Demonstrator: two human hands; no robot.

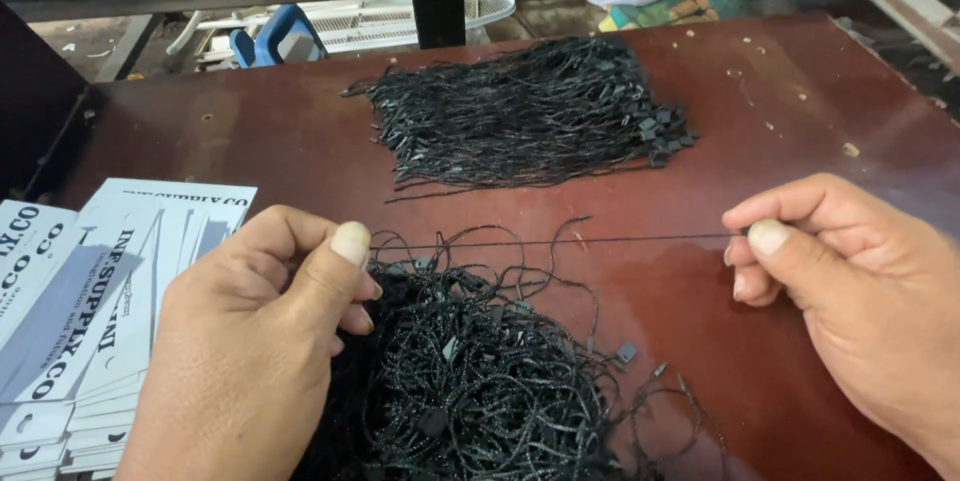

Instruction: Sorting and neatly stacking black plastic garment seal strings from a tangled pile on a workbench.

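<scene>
Brown table [800, 101] — white tags [90, 321] left; left hand [260, 341], right hand [850, 281] pinch 1 taut black string [550, 239].

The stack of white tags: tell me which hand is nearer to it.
Left. The left hand lies right beside the stack of white tags, overlapping its right edge in the view. The right hand is far across the table, pinching a taut black string.

Both hands are held low, knuckles up — the left hand [255, 341] pinches thumb to forefinger. The right hand [850, 281] pinches likewise, well apart.
</scene>
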